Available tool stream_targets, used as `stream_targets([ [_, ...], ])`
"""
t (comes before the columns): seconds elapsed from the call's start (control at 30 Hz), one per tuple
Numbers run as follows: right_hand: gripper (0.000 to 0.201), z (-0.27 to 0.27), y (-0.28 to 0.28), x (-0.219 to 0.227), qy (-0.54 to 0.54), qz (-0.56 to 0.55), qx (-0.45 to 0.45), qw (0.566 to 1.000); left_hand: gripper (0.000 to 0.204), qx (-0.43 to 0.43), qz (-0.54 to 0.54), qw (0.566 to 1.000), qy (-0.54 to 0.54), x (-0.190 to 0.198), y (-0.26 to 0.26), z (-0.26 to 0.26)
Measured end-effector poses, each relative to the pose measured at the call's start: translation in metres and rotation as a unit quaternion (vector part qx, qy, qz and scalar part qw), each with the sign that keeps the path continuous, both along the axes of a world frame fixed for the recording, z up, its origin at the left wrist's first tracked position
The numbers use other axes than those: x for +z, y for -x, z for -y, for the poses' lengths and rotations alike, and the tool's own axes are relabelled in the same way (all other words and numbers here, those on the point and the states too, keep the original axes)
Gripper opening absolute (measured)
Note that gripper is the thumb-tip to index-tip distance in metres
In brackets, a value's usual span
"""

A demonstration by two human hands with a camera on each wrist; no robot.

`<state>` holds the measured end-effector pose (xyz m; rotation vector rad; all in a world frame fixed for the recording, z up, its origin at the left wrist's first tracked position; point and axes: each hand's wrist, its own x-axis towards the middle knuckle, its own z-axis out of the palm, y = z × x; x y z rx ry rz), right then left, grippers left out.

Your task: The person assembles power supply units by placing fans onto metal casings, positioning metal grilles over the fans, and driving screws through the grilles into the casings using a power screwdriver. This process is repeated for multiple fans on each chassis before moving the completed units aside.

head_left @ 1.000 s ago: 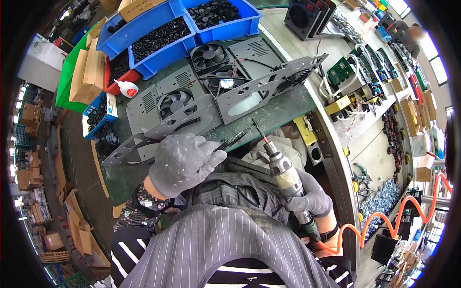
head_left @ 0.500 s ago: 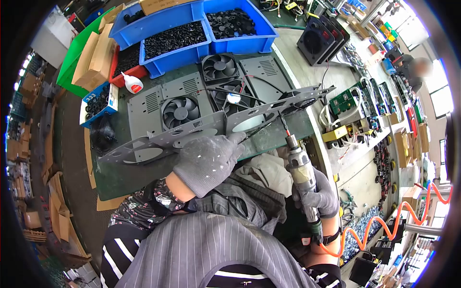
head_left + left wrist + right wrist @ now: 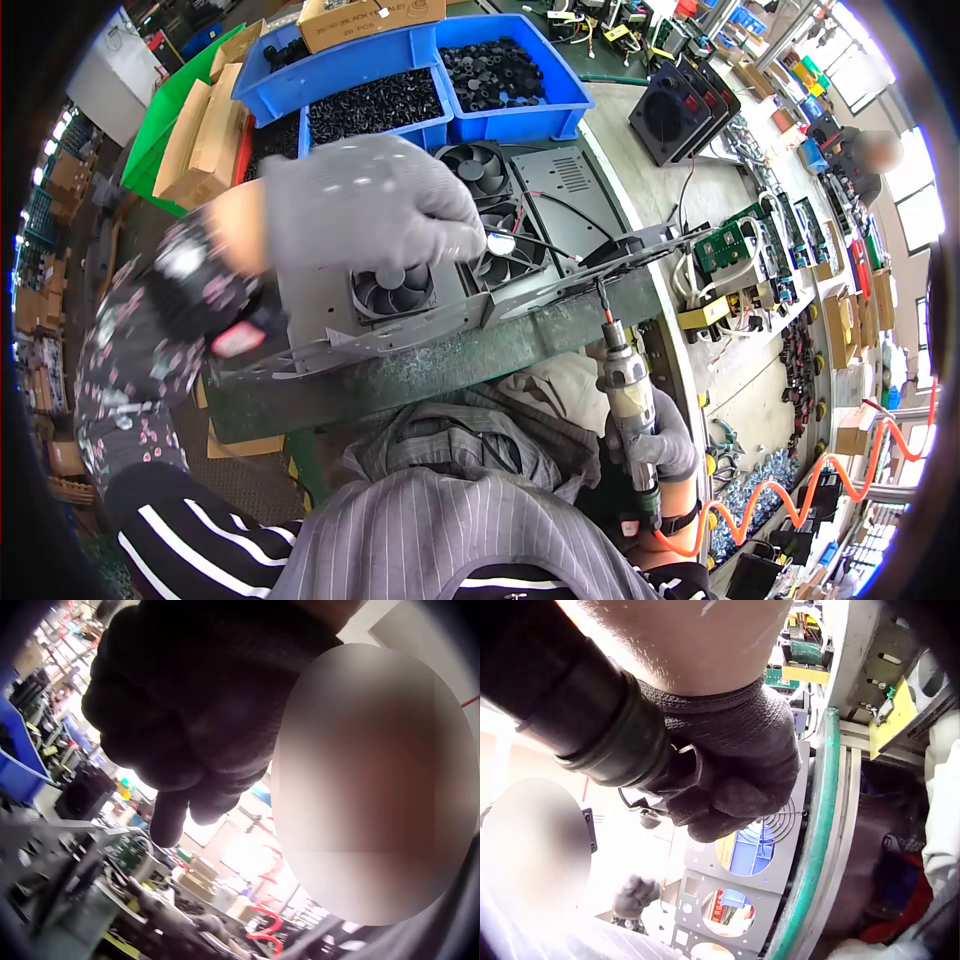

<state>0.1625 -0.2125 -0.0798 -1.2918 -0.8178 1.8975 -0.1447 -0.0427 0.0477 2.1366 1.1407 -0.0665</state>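
Note:
My gloved left hand [image 3: 375, 205] is raised over the grey metal panels [image 3: 570, 195], its fingers curled and thumb near the fingertips. Nothing shows between its fingers, though the palm is hidden; the left wrist view shows the same fist from below. My gloved right hand [image 3: 660, 440] grips an air screwdriver [image 3: 630, 390], bit pointing up toward the panels' upright flange [image 3: 450, 325]. A round black wire fan guard [image 3: 778, 825] lies against a large hole of that flange in the right wrist view. Black fans [image 3: 392, 290] sit in the panels.
Blue bins [image 3: 515, 118] of small black parts stand behind the panels, beside a cardboard box [image 3: 205, 150]. Black fan units [image 3: 672, 118] and circuit boards [image 3: 722, 250] stand to the right. An orange coiled hose [image 3: 760, 508] runs right from the screwdriver. The bench edge [image 3: 821, 817] is green.
My left hand has let go of the fan guard at the flange and moved up and left over the panels. The right hand brought the screwdriver up to the flange and keeps its grip.

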Motion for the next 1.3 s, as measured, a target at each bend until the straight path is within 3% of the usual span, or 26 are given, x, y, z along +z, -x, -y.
stream_targets([
  [0.1,0.081,0.001,0.001,0.002,0.012,-0.009,0.014,1.0,0.03,-0.178,-0.019,0.973,-0.145,-0.06,-0.004,-0.039],
  [0.13,0.081,0.001,0.002,0.004,0.014,-0.006,0.01,1.0,0.03,-0.181,-0.016,0.973,-0.144,-0.067,-0.01,-0.044],
  [0.2,0.081,0.001,0.004,0.008,0.028,-0.023,0.005,0.999,0.029,-0.151,-0.134,0.959,-0.198,-0.08,-0.028,-0.051],
  [0.4,0.086,0.003,0.004,0.005,0.043,-0.021,-0.009,0.999,0.025,-0.206,-0.206,0.923,-0.25,-0.116,-0.043,-0.064],
  [0.47,0.088,0.004,0.002,0.001,0.044,-0.029,-0.021,0.998,0.024,-0.202,-0.184,0.925,-0.265,-0.122,-0.036,-0.067],
  [0.57,0.086,0.004,0.003,0.002,0.038,-0.032,-0.021,0.999,0.02,-0.056,-0.026,0.932,-0.358,-0.117,-0.014,-0.072],
  [0.6,0.085,0.003,0.002,0.002,0.042,-0.031,-0.009,0.999,0.02,-0.019,-0.088,0.923,-0.373,-0.106,-0.006,-0.073],
  [0.63,0.083,0.002,0.001,0.001,0.045,-0.03,0.003,0.999,0.018,-0.158,-0.216,0.826,-0.496,-0.106,0.011,-0.08],
  [0.73,0.082,0.001,-0.001,0.0,0.045,-0.027,0.014,0.999,0.01,-0.052,-0.448,0.791,-0.414,-0.103,0.029,-0.087],
  [0.8,0.082,-0.001,0.0,0.002,0.049,-0.027,0.012,0.998,0.008,-0.178,-0.34,0.812,-0.44,-0.09,0.02,-0.068],
  [0.87,0.082,0.0,0.001,0.003,0.053,-0.025,0.011,0.998,0.015,-0.303,-0.076,0.825,-0.471,-0.095,0.003,-0.056],
  [0.9,0.082,0.0,0.002,0.003,0.05,-0.029,0.007,0.998,0.02,-0.195,-0.053,0.937,-0.284,-0.089,-0.016,-0.045],
  [0.93,0.083,0.0,0.003,0.003,0.048,-0.033,0.004,0.998,0.026,-0.24,0.024,0.922,-0.304,-0.097,-0.025,-0.041],
  [1.0,0.083,0.002,0.003,0.0,0.046,-0.029,0.0,0.999,0.029,-0.21,-0.025,0.956,-0.205,-0.107,-0.045,-0.039],
  [1.1,0.084,0.005,0.006,0.003,0.047,-0.023,-0.011,0.999,0.03,-0.272,-0.07,0.932,-0.231,-0.121,-0.062,-0.04],
  [1.3,0.085,0.002,0.006,0.007,0.056,-0.025,0.001,0.998,0.022,-0.248,-0.086,0.932,-0.249,-0.13,-0.075,-0.033],
])
